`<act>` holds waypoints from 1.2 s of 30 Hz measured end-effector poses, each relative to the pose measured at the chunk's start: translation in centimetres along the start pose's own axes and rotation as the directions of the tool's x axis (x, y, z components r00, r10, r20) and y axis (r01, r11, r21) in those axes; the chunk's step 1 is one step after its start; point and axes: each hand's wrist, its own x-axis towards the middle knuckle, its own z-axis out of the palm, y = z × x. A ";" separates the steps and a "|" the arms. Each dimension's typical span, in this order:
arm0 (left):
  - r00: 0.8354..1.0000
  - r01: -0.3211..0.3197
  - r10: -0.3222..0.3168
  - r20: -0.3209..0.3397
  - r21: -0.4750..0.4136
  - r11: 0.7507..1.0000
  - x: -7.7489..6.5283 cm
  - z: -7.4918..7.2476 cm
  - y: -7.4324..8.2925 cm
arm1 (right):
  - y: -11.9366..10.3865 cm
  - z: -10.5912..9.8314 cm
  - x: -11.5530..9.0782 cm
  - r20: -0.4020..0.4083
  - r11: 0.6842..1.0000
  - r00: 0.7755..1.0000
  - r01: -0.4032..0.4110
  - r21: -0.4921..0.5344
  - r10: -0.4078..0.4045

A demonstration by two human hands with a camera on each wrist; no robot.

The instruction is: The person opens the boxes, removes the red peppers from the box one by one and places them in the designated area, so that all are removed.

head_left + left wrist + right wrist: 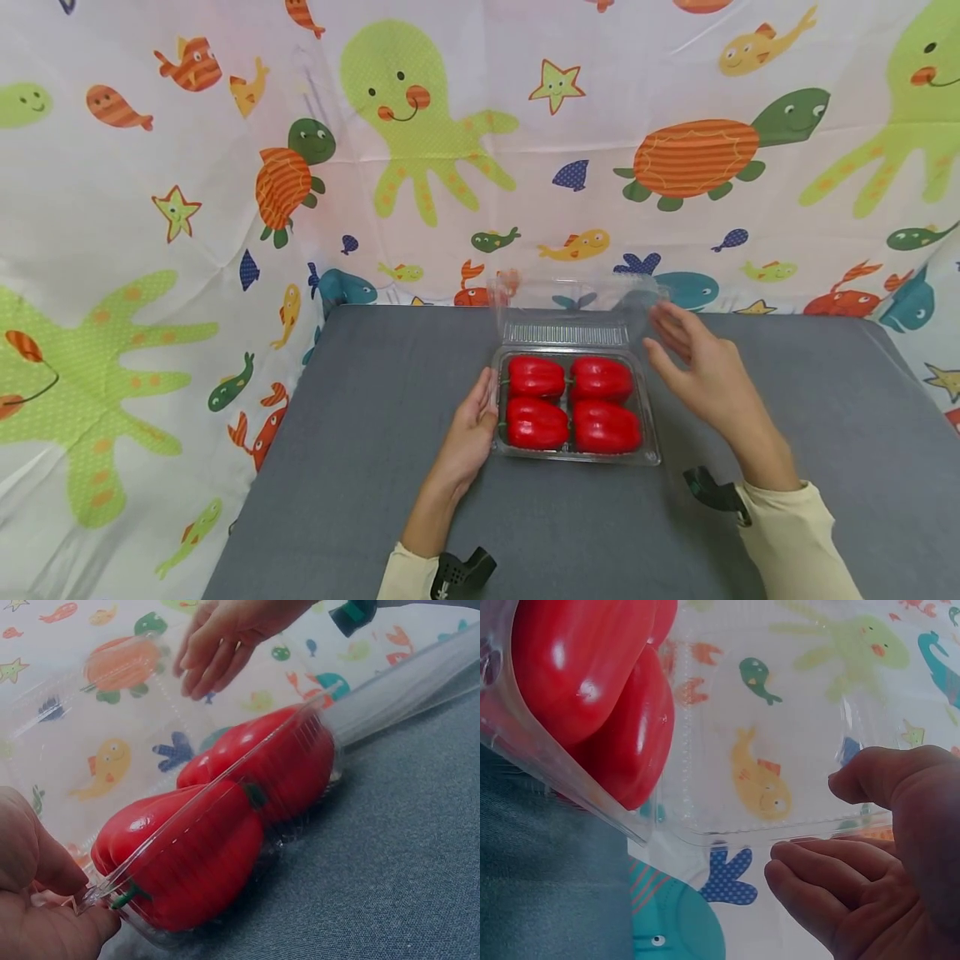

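Several red bell peppers lie in two rows inside a clear plastic clamshell box on the grey table. Its hinged lid stands raised at the back. My left hand pinches the box's left rim between thumb and fingers, as the left wrist view shows close up beside a green pepper stem. Near the lid's right edge is my right hand, its thumb apart from the extended fingers. In the right wrist view these fingers are by the lid's edge; whether they touch it I cannot tell.
Grey cloth covers the table, and its back edge runs just behind the box. A white curtain printed with sea animals hangs behind and at both sides. Dark camera mounts sit on both wrists.
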 end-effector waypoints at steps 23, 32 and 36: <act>1.000 -0.003 0.003 -0.006 0.003 1.000 0.1 0.0 0.0 | 1.9 1.4 1.3 0.112 0.997 0.991 -0.076 0.010 0.074; 1.000 0.015 -0.015 -0.009 -0.011 1.000 0.0 0.0 0.0 | 2.5 2.0 1.6 0.152 0.995 0.984 -0.097 0.010 0.094; 1.000 -0.001 0.001 -0.003 -0.021 1.000 0.1 0.0 0.0 | 2.6 2.1 1.8 0.161 0.995 0.983 -0.095 0.011 0.092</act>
